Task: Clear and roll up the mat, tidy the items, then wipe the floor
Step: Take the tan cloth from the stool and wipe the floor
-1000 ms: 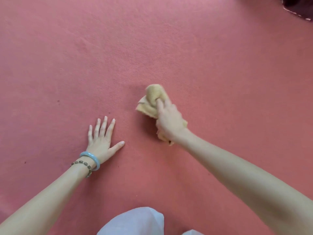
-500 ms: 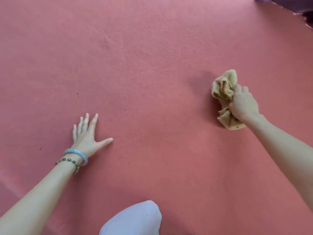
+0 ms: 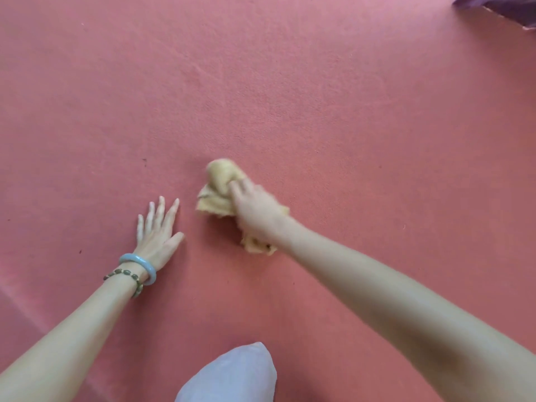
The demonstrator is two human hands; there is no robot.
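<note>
A crumpled tan cloth [image 3: 219,185] lies bunched on the red floor [image 3: 290,97] near the middle of the view. My right hand [image 3: 255,211] grips it from above and presses it down; part of the cloth sticks out below my wrist. My left hand [image 3: 158,230] rests flat on the floor just left of the cloth, fingers spread, holding nothing. A blue bangle and a bead bracelet sit on that wrist.
A dark purple fabric edge [image 3: 504,8] shows in the top right corner. My knee in pale cloth [image 3: 232,375] is at the bottom centre. A few dark specks dot the floor at the left.
My right hand has swept the cloth from the right side back to the left, close to my left hand. The left hand stays planted on the floor.
</note>
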